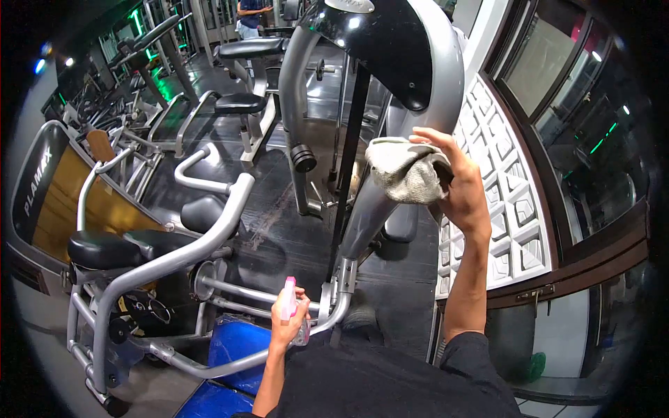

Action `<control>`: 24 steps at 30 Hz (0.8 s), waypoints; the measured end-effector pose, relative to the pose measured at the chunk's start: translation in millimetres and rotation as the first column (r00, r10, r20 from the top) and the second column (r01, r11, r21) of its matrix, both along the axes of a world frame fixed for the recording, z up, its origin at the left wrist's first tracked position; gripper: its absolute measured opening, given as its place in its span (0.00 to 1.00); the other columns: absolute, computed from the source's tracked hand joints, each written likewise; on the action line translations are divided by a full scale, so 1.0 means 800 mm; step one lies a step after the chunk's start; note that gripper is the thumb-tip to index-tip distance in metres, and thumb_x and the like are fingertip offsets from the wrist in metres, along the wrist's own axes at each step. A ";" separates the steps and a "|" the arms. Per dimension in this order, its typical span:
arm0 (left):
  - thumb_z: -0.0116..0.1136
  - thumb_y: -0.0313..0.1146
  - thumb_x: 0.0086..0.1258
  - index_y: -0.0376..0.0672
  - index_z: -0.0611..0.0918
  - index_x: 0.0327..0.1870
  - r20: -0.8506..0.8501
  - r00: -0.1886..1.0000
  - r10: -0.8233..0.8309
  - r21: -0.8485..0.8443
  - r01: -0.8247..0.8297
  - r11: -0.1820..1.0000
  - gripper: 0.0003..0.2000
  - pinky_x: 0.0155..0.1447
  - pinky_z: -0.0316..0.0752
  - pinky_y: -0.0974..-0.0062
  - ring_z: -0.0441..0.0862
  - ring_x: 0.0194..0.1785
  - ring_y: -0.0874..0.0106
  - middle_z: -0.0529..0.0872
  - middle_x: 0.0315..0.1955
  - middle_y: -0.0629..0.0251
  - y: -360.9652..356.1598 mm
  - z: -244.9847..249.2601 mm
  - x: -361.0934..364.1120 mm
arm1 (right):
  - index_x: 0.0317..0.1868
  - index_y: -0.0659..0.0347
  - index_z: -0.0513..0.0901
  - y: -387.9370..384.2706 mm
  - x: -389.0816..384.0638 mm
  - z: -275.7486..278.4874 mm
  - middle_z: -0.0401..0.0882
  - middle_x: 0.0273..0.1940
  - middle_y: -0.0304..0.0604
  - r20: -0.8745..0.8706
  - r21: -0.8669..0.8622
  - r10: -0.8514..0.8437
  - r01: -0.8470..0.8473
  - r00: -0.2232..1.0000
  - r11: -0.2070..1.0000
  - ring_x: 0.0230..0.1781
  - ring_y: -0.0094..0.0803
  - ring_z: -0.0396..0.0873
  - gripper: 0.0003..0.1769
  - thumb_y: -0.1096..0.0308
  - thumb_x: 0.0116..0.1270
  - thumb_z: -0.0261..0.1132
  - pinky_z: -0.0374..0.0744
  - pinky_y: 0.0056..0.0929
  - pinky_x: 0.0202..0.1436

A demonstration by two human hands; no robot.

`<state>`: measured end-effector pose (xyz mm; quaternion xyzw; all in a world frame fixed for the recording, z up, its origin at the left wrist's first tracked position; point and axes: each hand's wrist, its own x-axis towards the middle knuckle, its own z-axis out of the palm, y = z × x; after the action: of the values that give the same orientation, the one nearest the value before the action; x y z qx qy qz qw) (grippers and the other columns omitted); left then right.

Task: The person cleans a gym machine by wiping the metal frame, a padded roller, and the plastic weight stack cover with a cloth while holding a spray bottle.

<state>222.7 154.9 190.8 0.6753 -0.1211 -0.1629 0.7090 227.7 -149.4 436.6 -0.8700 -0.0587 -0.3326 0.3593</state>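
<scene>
My right hand (465, 182) is raised at the right of the view, its fingers closed on a folded greyish-white cloth (404, 171). The cloth overlaps the thick grey upright (380, 209) of a gym machine in this view. Low in the middle, my left hand (289, 317) grips a spray bottle with a pink and white trigger head (288, 296). Part of the bottle's clear body shows below the fingers. Close to that hand run the silver tubes (251, 289) of the machine frame.
A bent silver handle arm (185, 254) and black padded seats (104, 249) stand at the left. Blue pads (240, 348) lie low in front. White patterned wall blocks (519, 209) and a dark-framed window (592, 125) line the right. Another person (249, 17) stands far back.
</scene>
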 end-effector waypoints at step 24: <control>0.58 0.25 0.68 0.34 0.74 0.49 -0.082 0.996 -0.024 -0.068 0.018 0.997 0.12 0.29 0.74 0.81 0.78 0.24 0.80 0.79 0.29 0.66 -0.007 -0.010 -0.008 | 0.58 0.58 0.76 -0.013 -0.017 0.002 0.83 0.49 0.49 -0.325 -0.265 0.138 -0.230 0.936 0.936 0.52 0.40 0.81 0.35 0.87 0.45 0.62 0.78 0.32 0.58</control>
<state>216.1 149.6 182.9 0.6423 -0.1042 -0.1941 0.7341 213.7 -159.6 437.9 -0.9450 -0.1350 -0.1478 0.2585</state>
